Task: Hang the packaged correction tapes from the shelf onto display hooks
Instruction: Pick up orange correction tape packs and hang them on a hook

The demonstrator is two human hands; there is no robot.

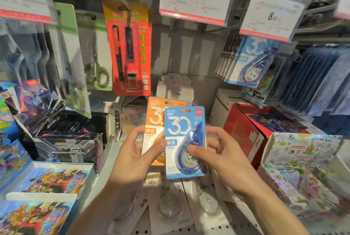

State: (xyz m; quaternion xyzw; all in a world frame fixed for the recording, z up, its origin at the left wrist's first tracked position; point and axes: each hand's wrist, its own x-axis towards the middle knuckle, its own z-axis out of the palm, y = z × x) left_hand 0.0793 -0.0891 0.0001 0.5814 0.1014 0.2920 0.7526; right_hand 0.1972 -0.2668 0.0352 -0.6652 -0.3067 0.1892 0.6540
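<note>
Blue correction tape pack [184,143], upright, hang hole topmost

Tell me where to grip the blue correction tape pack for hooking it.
Judging from its pose, pinch the blue correction tape pack by its lower half, from the right edge, roughly as the right hand does now. The pack stands upright with its hang slot at the top, so a low grip keeps that slot clear for a hook.

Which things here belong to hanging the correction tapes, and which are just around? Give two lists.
Job: blue correction tape pack in right hand; orange pack in left hand; hung blue packs; packs lying on shelf.

Just around: scissors; red pen pack; red box; card boxes.
</note>
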